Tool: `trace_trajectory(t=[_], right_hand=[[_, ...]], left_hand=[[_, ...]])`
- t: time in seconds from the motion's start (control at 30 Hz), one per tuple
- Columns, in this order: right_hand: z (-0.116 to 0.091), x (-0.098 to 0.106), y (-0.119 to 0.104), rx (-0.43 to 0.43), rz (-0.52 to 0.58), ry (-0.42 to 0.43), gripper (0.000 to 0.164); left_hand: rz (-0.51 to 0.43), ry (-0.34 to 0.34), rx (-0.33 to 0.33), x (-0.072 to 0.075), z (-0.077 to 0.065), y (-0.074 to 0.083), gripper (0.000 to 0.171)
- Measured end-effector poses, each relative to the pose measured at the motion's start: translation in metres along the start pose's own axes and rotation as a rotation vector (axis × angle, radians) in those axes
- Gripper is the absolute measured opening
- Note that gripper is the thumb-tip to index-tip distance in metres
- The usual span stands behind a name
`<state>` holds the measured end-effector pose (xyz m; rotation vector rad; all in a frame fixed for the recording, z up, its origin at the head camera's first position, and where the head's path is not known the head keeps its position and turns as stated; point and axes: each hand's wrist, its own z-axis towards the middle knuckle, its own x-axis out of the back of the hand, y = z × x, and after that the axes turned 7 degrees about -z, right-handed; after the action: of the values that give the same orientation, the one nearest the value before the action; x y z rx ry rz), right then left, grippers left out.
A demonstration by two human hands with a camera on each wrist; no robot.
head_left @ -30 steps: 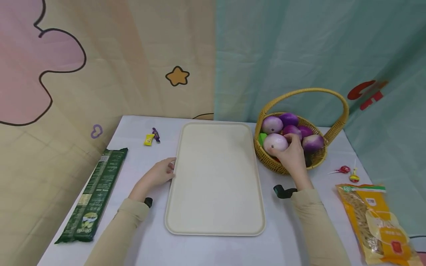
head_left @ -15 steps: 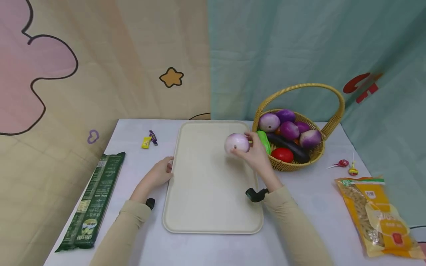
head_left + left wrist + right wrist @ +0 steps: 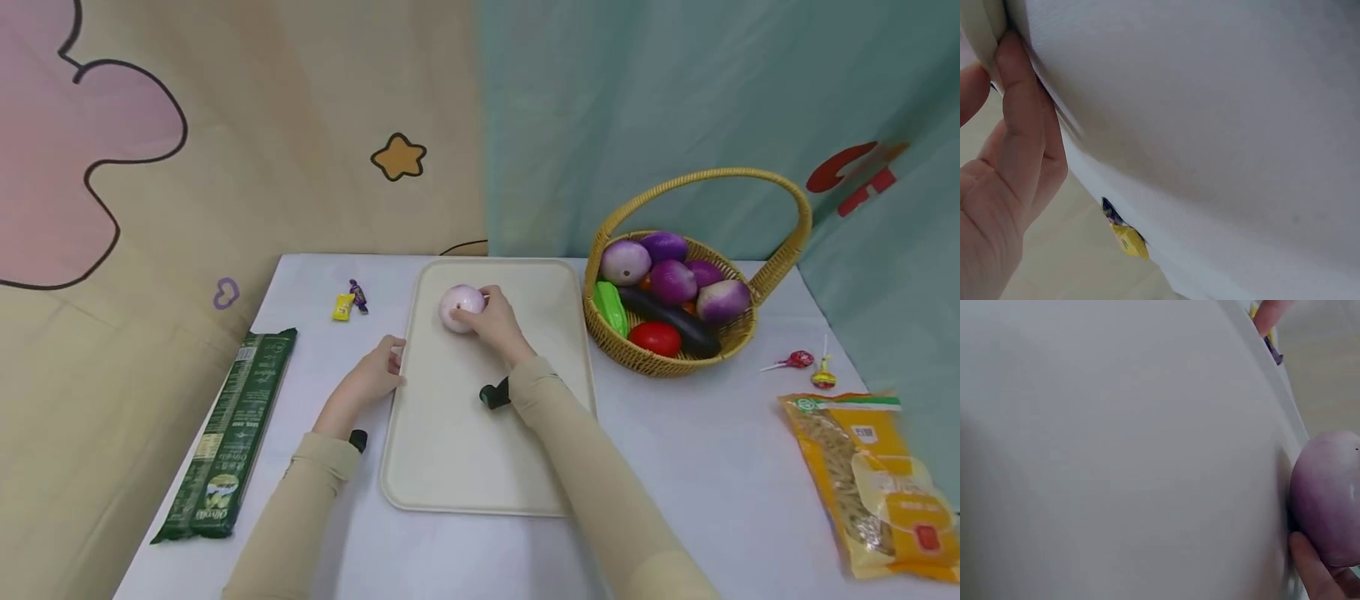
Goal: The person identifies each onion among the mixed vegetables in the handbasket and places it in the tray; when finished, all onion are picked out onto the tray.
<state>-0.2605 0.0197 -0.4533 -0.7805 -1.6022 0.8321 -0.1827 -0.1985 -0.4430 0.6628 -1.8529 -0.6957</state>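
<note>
In the head view, my right hand holds a pale purple onion over the upper left part of a cream rectangular tray. The thumb is on the onion's near side and the fingers on its right. The right wrist view has the onion at its right edge, fingertips against its lower side, close to the tray surface. My left hand pinches the tray's left rim; the left wrist view shows thumb and fingers on either side of that rim.
A wicker basket with a tall handle holds more purple onions, an eggplant, a tomato and a green pepper. Wrapped candies and a green packet lie left; lollipops and a pasta bag lie right.
My right hand has taken the onion out of the basket and carried it left over the tray. My left hand has stayed at the tray's left rim.
</note>
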Motion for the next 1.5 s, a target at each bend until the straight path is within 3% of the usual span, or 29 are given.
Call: trace_trajectory(t=[0.13, 0.23, 0.5, 0.67, 0.8, 0.9, 1.13, 1.27, 1.5], right_hand=[[0.012, 0.003, -0.005, 0.06, -0.006, 0.058, 0.073], [0.015, 0.005, -0.006, 0.079, -0.036, 0.04, 0.077], [-0.007, 0.014, -0.01, 0.024, -0.053, -0.019, 0.08], [-0.034, 0.055, -0.018, 0.093, -0.063, 0.01, 0.06], [-0.062, 0.1, -0.015, 0.157, -0.095, 0.007, 0.044], [-0.081, 0.137, -0.005, 0.174, -0.12, 0.037, 0.041], [-0.103, 0.211, 0.036, 0.076, -0.229, 0.263, 0.047], [-0.098, 0.233, 0.055, -0.015, -0.299, 0.376, 0.057], [-0.082, 0.24, 0.067, -0.117, -0.307, 0.423, 0.07]], left_hand=[[-0.013, -0.003, -0.031, 0.007, 0.01, 0.01, 0.062], [-0.011, -0.014, -0.024, 0.009, 0.012, 0.012, 0.063], [-0.046, -0.027, 0.021, 0.002, 0.003, -0.001, 0.064], [-0.038, -0.031, 0.018, 0.003, 0.001, -0.003, 0.063], [-0.031, -0.03, 0.012, 0.001, 0.0, -0.003, 0.063], [-0.018, -0.031, 0.01, 0.001, -0.001, -0.002, 0.062], [-0.011, -0.037, 0.014, 0.0, -0.004, -0.003, 0.062], [-0.016, -0.036, 0.02, 0.001, -0.005, -0.002, 0.062], [-0.028, -0.039, 0.014, 0.001, -0.006, 0.0, 0.063]])
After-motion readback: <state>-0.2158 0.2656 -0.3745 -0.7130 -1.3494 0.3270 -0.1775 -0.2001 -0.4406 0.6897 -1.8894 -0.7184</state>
